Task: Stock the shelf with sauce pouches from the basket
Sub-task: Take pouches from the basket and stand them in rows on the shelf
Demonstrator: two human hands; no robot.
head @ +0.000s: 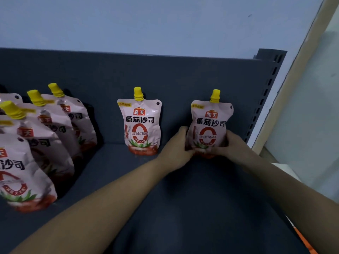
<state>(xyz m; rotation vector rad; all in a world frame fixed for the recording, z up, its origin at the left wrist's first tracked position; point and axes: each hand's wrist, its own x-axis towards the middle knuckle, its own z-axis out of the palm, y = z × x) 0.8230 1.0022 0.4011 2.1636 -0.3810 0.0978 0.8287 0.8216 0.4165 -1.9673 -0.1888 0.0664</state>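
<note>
The likeliest failure, as I judge it, is the tomato sauce pouch point(211, 123) slumping once the grip is let go. It is soft and bulged, with a heavy-looking yellow cap point(215, 96) on top. If its base is not spread flat on the shelf point(165, 202), it could fold forward or lean into the slotted upright point(266, 99) at the right of the frame. A quick pull-away by either hand could also drag the base and twist the label off square. The neighbouring pouch point(140, 123) at centre frame stands well apart, so knocking it looks unlikely. The row of pouches point(45, 136) at the left edge is farther off again.

The held pouch is upright at right of centre, close to the dark back panel point(165, 77), its base at or just above the shelf; contact cannot be told. It sits between the two hands. The left hand point(177, 143) curls round its lower left edge and the right hand point(232, 143) wraps its lower right side, both gripping near the base. The top half and spout are free. No basket is in view.
</note>
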